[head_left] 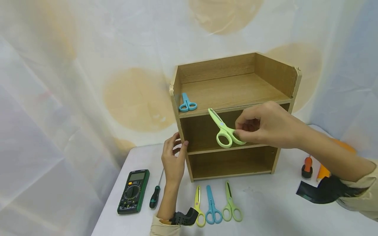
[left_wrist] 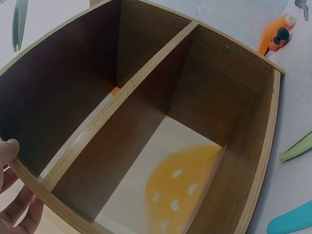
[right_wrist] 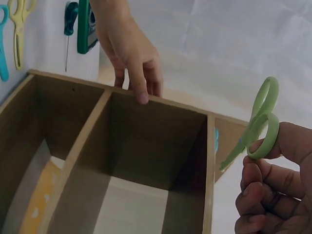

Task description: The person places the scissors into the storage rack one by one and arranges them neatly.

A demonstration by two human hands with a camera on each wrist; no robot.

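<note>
A three-tier wooden shelf unit (head_left: 236,88) stands on the white table. My right hand (head_left: 240,129) pinches one handle ring of the light green scissors (head_left: 224,129) and holds them, blades up and to the left, in front of the middle shelf. The right wrist view shows those green scissors (right_wrist: 261,122) in my fingers (right_wrist: 273,165), clear of the wood. My left hand (head_left: 178,144) grips the shelf's left side wall, thumb on the front edge (left_wrist: 9,146). Small blue scissors (head_left: 186,103) lie at the left of the top shelf.
Yellow scissors (head_left: 199,206), blue scissors (head_left: 212,206) and green scissors (head_left: 231,205) lie side by side in front of the shelf. A green multimeter (head_left: 133,191) and a screwdriver (head_left: 155,193) lie at the left. An orange-handled tool (head_left: 307,167) is at the right. Draped cloth hangs behind.
</note>
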